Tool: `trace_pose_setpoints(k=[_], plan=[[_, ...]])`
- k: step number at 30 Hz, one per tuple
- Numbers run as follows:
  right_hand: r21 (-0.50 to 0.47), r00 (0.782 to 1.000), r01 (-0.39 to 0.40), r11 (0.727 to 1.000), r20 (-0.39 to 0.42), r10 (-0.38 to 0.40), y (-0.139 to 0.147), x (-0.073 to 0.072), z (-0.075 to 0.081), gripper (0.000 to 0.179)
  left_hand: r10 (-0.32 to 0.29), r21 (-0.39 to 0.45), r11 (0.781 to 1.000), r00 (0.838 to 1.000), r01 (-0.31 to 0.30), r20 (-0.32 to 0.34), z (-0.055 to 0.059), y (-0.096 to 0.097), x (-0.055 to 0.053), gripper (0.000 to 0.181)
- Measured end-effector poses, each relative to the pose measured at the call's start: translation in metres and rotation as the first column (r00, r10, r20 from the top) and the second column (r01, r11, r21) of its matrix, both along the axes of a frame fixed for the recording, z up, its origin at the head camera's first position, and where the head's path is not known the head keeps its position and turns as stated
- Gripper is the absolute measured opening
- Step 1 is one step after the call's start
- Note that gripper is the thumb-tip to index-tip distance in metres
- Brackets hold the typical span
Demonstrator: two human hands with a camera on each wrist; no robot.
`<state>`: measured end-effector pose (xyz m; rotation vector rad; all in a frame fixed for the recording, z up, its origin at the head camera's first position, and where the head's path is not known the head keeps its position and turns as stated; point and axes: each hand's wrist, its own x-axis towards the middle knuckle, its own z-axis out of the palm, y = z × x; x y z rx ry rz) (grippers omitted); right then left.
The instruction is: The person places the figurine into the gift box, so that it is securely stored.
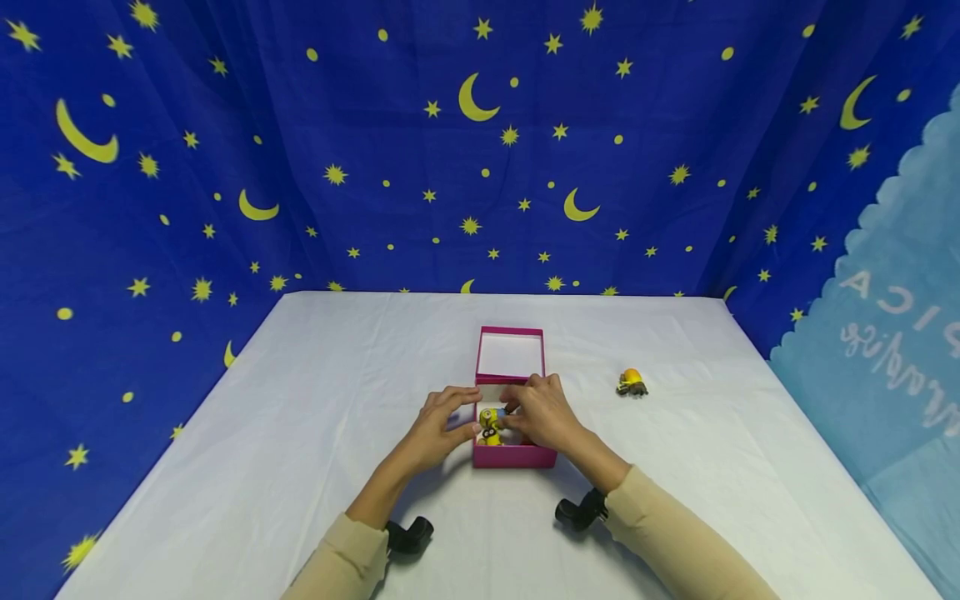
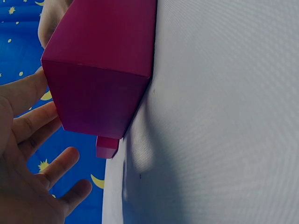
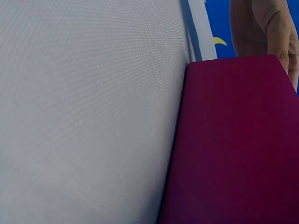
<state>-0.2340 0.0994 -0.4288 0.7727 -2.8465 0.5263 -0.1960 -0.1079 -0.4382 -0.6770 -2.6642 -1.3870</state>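
Note:
A magenta box point(image 1: 514, 457) stands on the white cloth, and two yellow minion figures lie inside at its left. My right hand point(image 1: 546, 414) reaches in from the right, its thumb and fingers pinching the upper minion figure point(image 1: 491, 417), which shows some blue. Just below it lies the other minion figure point(image 1: 491, 437), with a dark band round its eye. My left hand point(image 1: 442, 423) is at the left rim with fingers extended and spread; in the left wrist view, fingertips touch the box point(image 2: 98, 98). The right wrist view mostly shows the box's outer wall point(image 3: 238, 140).
Directly behind the box lies its lid point(image 1: 511, 354), white inside with a magenta rim. Off to the right on the tablecloth point(image 1: 675, 467) is a small yellow and brown toy point(image 1: 632, 382). Dark blue star-and-moon curtains point(image 1: 420, 150) enclose the table's back and sides.

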Motion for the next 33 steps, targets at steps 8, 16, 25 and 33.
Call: trace_pose_setpoints(k=[8,16,25,33], plan=[[0.035,0.999,0.035,0.999,0.002,-0.035,-0.0033,-0.0009,0.0016,0.036,0.004,-0.009,1.000,1.000,-0.004,-0.004,-0.0009,-0.0007,-0.0003,0.044],[0.050,0.999,0.029,0.998,-0.034,-0.027,-0.0038,-0.0010,0.0008,0.036,0.007,-0.009,1.000,1.000,-0.007,-0.010,-0.0009,-0.0009,-0.0004,0.043],[0.029,0.999,-0.041,0.999,0.003,0.040,0.0007,-0.0011,0.0015,0.039,-0.003,-0.010,1.000,1.000,0.003,0.000,0.0010,-0.0001,0.0002,0.043],[0.065,0.995,-0.102,0.993,0.003,0.102,0.0019,-0.0033,0.0050,0.046,0.001,-0.011,1.000,1.000,-0.001,0.007,0.0008,-0.0001,0.0005,0.043]])
